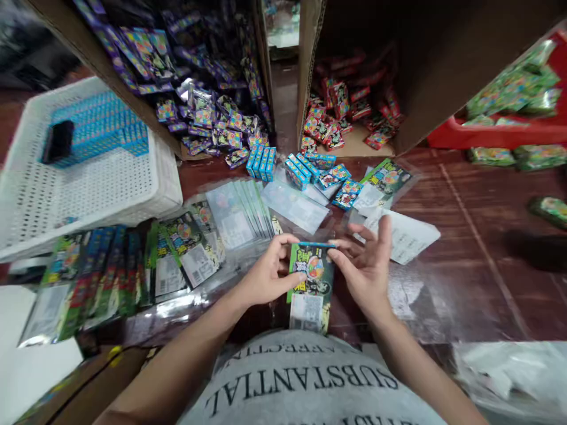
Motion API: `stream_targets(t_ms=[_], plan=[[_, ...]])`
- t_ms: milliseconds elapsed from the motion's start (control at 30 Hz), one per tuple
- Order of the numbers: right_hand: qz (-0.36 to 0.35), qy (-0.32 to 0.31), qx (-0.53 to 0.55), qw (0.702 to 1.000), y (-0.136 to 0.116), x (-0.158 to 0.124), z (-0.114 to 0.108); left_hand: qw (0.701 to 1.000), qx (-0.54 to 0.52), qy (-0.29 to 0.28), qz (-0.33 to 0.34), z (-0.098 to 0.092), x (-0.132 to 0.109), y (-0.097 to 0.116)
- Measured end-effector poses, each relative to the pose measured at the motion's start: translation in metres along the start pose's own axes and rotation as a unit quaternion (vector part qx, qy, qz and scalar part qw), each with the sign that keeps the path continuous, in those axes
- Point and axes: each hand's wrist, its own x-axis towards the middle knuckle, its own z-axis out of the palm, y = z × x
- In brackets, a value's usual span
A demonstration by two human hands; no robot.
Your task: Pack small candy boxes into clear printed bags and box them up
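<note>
Left hand (pixel 268 274) & right hand (pixel 365 265) both pinching 1 green packet (pixel 310 286), held upright just above lap, near desk (pixel 465 236) edge. Left grip clamped on packet's left side; right grip on its top-right corner w/ thumb & forefinger, other fingers spread apart. Blue strip along packet top. Fanned clear sleeves (pixel 241 212) just beyond left hand. Blue small boxes (pixel 261 162) farther back. White basket (pixel 88 177) at far left, w/ blue boxes inside. Purple packs in cardboard box (pixel 88 56) behind, red packs in a 2nd one.
</note>
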Motion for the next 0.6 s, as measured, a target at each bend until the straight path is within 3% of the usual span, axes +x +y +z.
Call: stream_targets(t_ms=[133, 233, 367, 467, 533, 600], plan=[[-0.004, 0.004, -0.047, 0.999, 0.001, -0.008, -0.003, 1.0, -0.003, -0.007, -0.01, -0.004, 0.0, -0.003], [0.003, -0.04, -0.081, 0.996, 0.0, -0.01, -0.003, 1.0, 0.024, -0.009, 0.008, -0.006, 0.003, 0.002], [0.009, -0.114, -0.11, 0.987, -0.002, -0.008, -0.005, 0.987, 0.111, 0.083, 0.085, -0.003, 0.01, 0.006], [0.009, -0.104, -0.094, 0.99, -0.003, -0.006, -0.007, 0.981, 0.085, 0.152, 0.087, 0.003, 0.015, 0.007], [0.018, -0.099, -0.077, 0.992, -0.005, -0.004, -0.01, 0.981, 0.061, 0.17, 0.076, 0.005, 0.016, 0.009], [0.043, -0.112, -0.065, 0.991, -0.01, -0.002, -0.013, 0.984, 0.07, 0.153, 0.058, 0.006, 0.016, 0.014]])
